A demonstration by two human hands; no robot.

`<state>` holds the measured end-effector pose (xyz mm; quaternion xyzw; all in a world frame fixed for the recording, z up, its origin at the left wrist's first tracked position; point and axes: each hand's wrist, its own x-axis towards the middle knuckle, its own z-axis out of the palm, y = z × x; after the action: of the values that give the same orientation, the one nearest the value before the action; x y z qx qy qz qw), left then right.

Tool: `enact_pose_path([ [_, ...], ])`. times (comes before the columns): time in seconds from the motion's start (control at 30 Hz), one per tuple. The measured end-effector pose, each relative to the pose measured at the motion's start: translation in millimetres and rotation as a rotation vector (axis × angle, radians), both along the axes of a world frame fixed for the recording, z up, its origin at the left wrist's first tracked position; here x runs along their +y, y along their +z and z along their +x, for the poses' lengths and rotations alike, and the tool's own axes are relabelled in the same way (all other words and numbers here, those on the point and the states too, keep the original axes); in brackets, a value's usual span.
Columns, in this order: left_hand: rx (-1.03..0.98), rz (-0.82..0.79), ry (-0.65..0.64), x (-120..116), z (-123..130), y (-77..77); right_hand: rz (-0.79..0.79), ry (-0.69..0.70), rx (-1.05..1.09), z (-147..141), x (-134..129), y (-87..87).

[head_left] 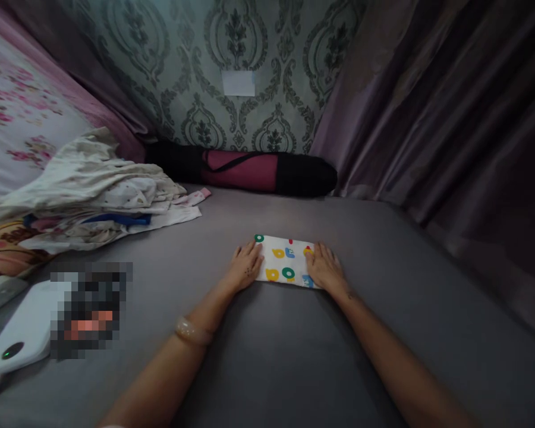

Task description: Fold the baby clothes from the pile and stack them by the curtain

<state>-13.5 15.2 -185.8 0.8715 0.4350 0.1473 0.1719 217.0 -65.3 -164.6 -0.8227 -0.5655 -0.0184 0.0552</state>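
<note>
A folded white cloth [296,263] printed with green, yellow, blue and red figures lies flat on the grey bed sheet [267,356]. My left hand [246,266] rests on its left edge, fingers stretched out and lying flat. On the cloth's right edge lies my right hand [326,266], also with its fingers extended. Neither hand grips the cloth. The cloth's two side edges are partly hidden under my hands. A pale bangle [191,330] circles my left forearm.
A heap of loose clothes [116,178] lies at the left. Nearer me are a white device [31,321], a power strip [2,292] and a pixelated dark object [91,315]. A long black and maroon bag [243,171] lies along the wall, with a curtain [405,107] at the right.
</note>
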Motion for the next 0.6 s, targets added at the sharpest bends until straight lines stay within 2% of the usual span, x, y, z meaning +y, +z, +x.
enact_pose_path([
  [0.07, -0.132, -0.005, 0.03, 3.8, -2.5, -0.2, 0.068, 0.017, -0.07, -4.2, -0.5, 7.6],
  [0.13, -0.262, -0.003, 0.061, 7.0, -5.4, -0.1, 0.117, 0.117, -0.086, -11.5, 0.5, 11.2],
  [0.23, -0.368, -0.02, 0.092, 9.0, -9.6, 0.9, 0.028, 0.239, 0.011, -18.7, 2.5, 5.3],
  [0.4, -0.414, -0.028, 0.119, 8.8, -12.6, 1.2, -0.063, 0.249, 0.058, -14.4, 4.5, -5.5],
  [0.5, -0.393, -0.037, 0.136, 9.0, -12.4, -0.2, -0.06, 0.233, 0.058, -21.6, 8.7, 4.2],
  [0.6, -0.397, -0.038, 0.145, 9.0, -11.8, -0.8, 0.043, 0.288, 0.021, -43.7, 14.7, 13.8],
])
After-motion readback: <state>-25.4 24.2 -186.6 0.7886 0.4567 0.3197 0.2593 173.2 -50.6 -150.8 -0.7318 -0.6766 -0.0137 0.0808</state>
